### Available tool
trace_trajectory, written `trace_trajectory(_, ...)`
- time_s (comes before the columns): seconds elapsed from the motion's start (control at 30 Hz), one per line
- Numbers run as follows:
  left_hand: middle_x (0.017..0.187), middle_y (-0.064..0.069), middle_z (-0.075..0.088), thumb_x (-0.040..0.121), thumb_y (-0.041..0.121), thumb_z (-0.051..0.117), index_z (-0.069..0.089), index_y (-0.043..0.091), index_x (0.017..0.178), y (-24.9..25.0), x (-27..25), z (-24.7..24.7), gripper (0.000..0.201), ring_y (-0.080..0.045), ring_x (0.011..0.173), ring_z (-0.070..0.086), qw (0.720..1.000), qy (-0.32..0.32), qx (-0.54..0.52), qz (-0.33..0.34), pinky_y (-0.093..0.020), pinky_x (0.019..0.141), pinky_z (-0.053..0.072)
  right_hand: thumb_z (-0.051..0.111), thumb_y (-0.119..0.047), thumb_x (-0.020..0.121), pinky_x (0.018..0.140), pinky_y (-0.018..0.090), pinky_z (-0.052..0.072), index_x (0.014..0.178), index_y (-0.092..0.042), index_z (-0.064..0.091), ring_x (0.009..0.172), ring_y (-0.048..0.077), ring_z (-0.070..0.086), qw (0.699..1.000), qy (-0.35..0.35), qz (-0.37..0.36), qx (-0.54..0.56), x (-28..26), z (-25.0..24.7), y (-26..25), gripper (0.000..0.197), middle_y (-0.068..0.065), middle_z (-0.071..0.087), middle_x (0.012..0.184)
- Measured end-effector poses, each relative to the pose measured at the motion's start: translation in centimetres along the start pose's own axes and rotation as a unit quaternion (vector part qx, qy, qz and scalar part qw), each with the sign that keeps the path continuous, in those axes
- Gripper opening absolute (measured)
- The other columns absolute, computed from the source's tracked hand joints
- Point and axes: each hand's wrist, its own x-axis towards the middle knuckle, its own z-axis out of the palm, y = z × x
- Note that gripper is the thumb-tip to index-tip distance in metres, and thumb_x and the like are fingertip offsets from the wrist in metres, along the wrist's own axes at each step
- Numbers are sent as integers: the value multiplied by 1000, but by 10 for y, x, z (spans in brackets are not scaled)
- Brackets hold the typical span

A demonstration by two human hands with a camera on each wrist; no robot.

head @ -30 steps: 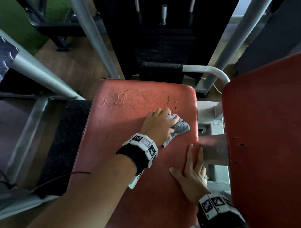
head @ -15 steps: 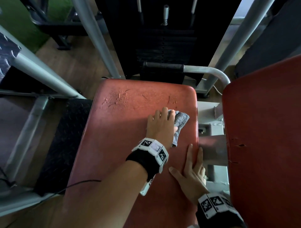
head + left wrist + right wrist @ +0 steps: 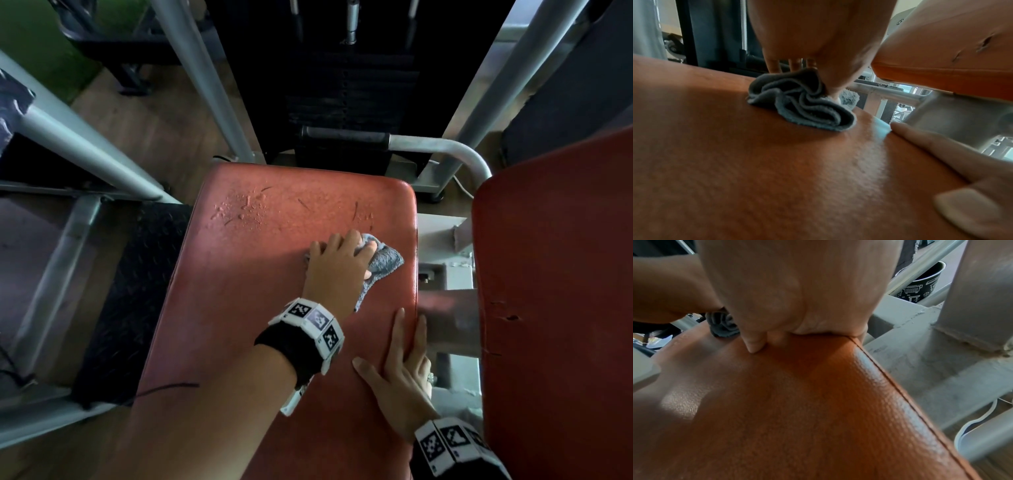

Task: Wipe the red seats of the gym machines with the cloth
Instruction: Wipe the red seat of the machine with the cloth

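A worn red seat fills the middle of the head view. On its far right part lies a crumpled grey cloth, and my left hand grips it and presses it onto the seat. In the left wrist view the cloth bunches in folds under the fingers. My right hand lies flat on the seat's right edge with straight fingers, also visible in the right wrist view. A second red pad stands to the right.
Grey steel frame tubes run at the left and behind. A black weight stack stands beyond the seat. A curved handle bar sits between seat and pad. A black diamond-plate step lies left. A patterned paper cup stands by the frame.
My left hand has slid the cloth a little away and back leftward across the far right of the seat. The right hand has stayed put on the seat edge.
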Motion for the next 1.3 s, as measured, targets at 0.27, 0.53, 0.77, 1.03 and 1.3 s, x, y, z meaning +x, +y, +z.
trace_trajectory(0.27, 135, -2, 49, 92, 26, 63, 55, 28, 132, 3, 27, 0, 41, -28, 116, 47, 998, 43, 39, -7, -50, 94, 39, 50, -67, 83, 108, 49, 26, 124, -54, -45, 143, 37, 6, 1000, -8, 2, -16, 3, 0, 1, 105, -15, -58, 132)
trace_trajectory(0.53, 122, -2, 50, 91, 33, 63, 63, 23, 118, -11, 93, -12, 29, -26, 111, 46, 995, 63, -37, -75, -42, 89, 39, 52, -66, 82, 108, 49, 30, 124, -57, -45, 141, 39, 13, 1000, -14, 12, -13, 3, 1, 2, 105, -23, -64, 117)
trace_trajectory(0.77, 121, 0, 48, 89, 31, 64, 60, 28, 127, -7, 78, -9, 38, -24, 112, 44, 989, 63, -90, -103, -44, 91, 42, 51, -66, 84, 107, 48, 30, 124, -55, -45, 141, 39, 11, 1000, -16, 10, -9, 3, 0, 2, 105, -21, -64, 115)
trace_trajectory(1.03, 149, -1, 30, 94, 33, 54, 31, 36, 149, 4, -30, 5, 60, -27, 136, 28, 991, -21, -128, -38, -51, 111, 32, 48, -69, 83, 105, 47, 35, 119, -54, -49, 140, 38, 15, 1000, -8, 15, -2, 2, -3, -1, 105, -19, -62, 120)
trace_trajectory(1.3, 163, -5, 3, 87, 63, 47, 18, 44, 152, -80, -132, -9, 74, -29, 149, 9, 958, 81, -137, -239, -63, 116, 14, 53, -66, 83, 110, 50, 23, 128, -51, -40, 139, 37, 17, 999, 21, 42, -5, -1, -3, -6, 104, -9, -43, 147)
